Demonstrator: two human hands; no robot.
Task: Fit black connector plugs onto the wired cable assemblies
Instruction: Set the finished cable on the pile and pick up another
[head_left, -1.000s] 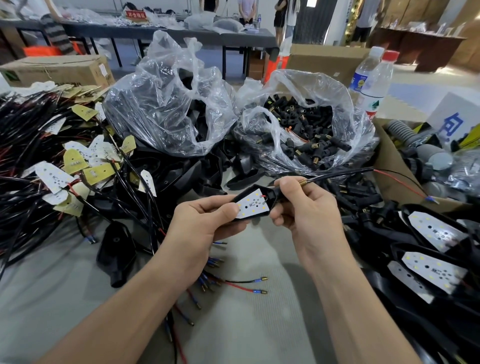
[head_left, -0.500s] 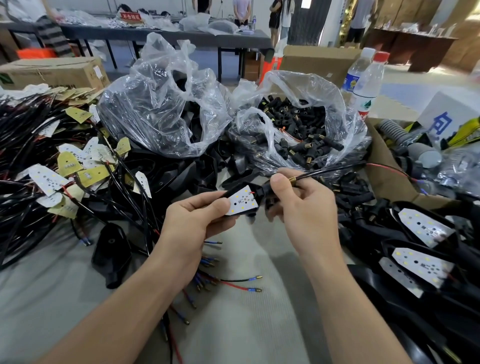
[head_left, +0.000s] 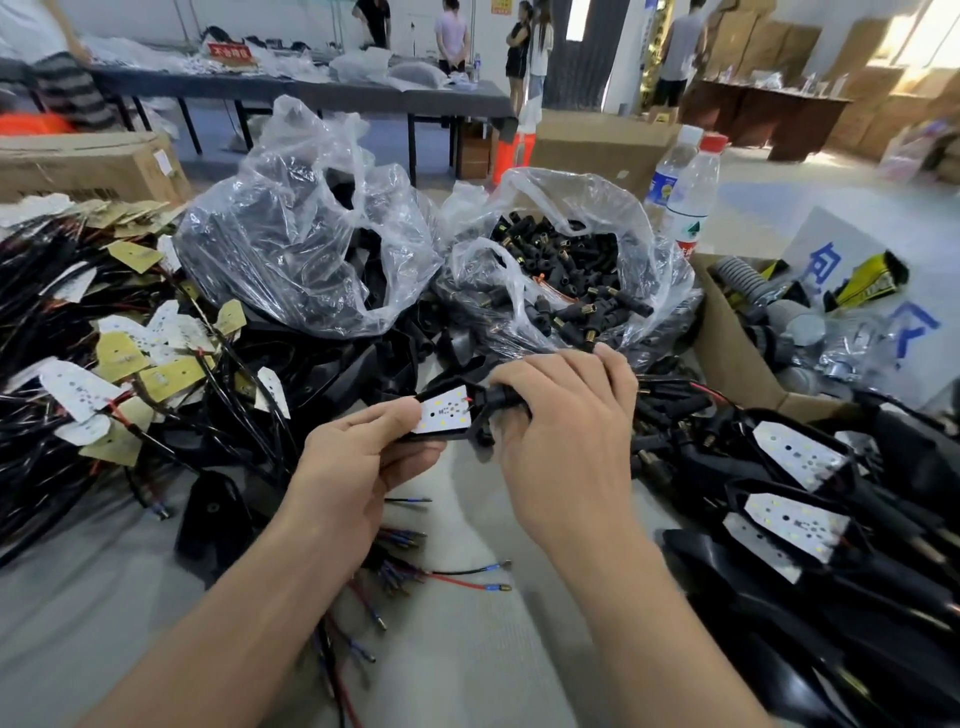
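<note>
My left hand (head_left: 353, 462) pinches a black lamp housing with a white LED board (head_left: 445, 410) between thumb and fingers, at the middle of the view. My right hand (head_left: 566, 431) grips the black connector plug (head_left: 501, 397) at the housing's right end, its fingers curled over the plug and the black and red cable (head_left: 696, 388) that runs off to the right. An open clear bag of loose black connector plugs (head_left: 566, 280) sits just behind my hands. A heap of wired cable assemblies with LED boards (head_left: 104, 374) covers the left of the table.
A second clear bag of black housings (head_left: 291, 244) stands at back left. Finished housings with LED boards (head_left: 795, 499) pile up at right. A cardboard box (head_left: 727, 353) and two water bottles (head_left: 691, 202) stand behind them. Loose red and black wires (head_left: 457, 574) lie on the grey table (head_left: 441, 649).
My right hand has closed further over the plug and cable, hiding the brass terminal that showed before. Both hands and the housing stay together near the plug bag.
</note>
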